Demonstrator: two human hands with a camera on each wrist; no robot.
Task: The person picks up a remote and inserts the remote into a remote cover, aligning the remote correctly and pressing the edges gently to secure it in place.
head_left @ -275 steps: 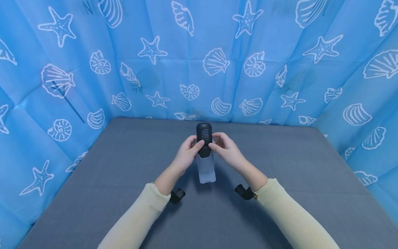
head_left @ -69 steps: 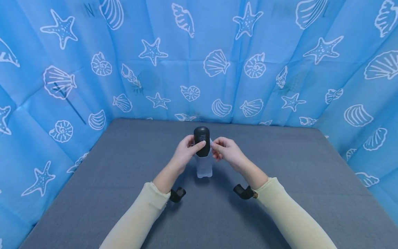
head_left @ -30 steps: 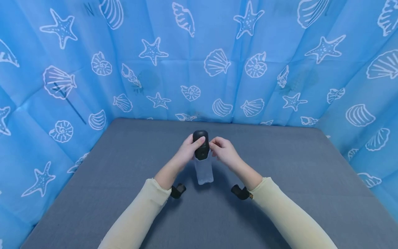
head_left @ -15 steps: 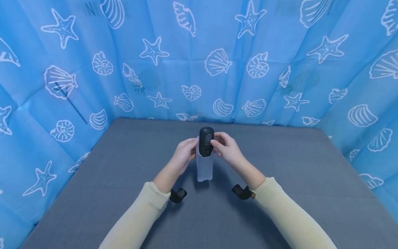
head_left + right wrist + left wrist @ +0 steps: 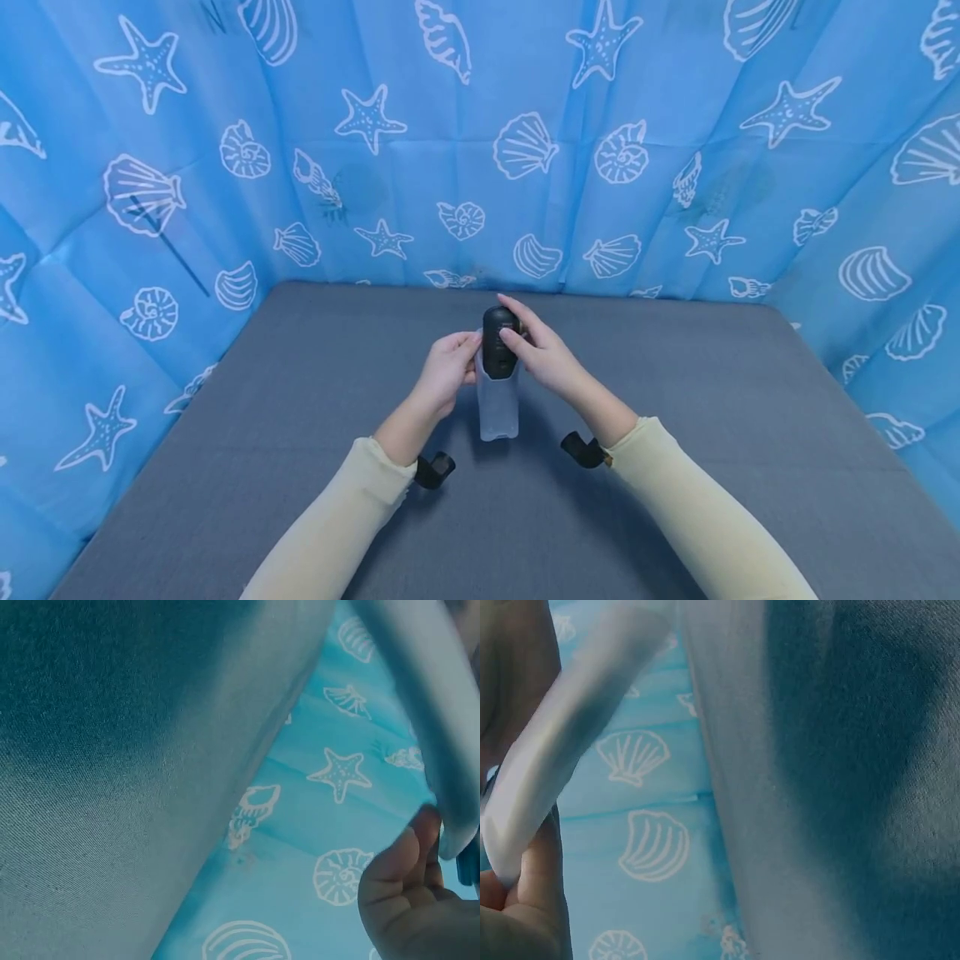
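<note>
In the head view, a black remote control point(image 5: 500, 350), with small print on the face turned up, sits part-way in a translucent pale sleeve point(image 5: 498, 412). Its rounded top sticks out of the sleeve. My left hand point(image 5: 447, 367) pinches the sleeve's left edge, and in the left wrist view its fingers point(image 5: 536, 881) close on that edge. My right hand point(image 5: 546, 354) grips the remote's upper right side, thumb on the printed face and index finger reaching over the top end. Curled fingers of the right hand point(image 5: 409, 870) show beside the sleeve point(image 5: 442, 735) in the right wrist view.
Below both hands spreads a grey cloth-covered table point(image 5: 337, 350). A blue curtain point(image 5: 465, 183) with white shells and starfish stands behind it and along both sides. Black mounts point(image 5: 435, 470) sit at the wrists, beside the pale sleeve cuffs.
My left thumb has left the remote's face and now pinches the sleeve edge. My right hand has shifted from the sleeve's edge onto the remote, index finger raised to its top.
</note>
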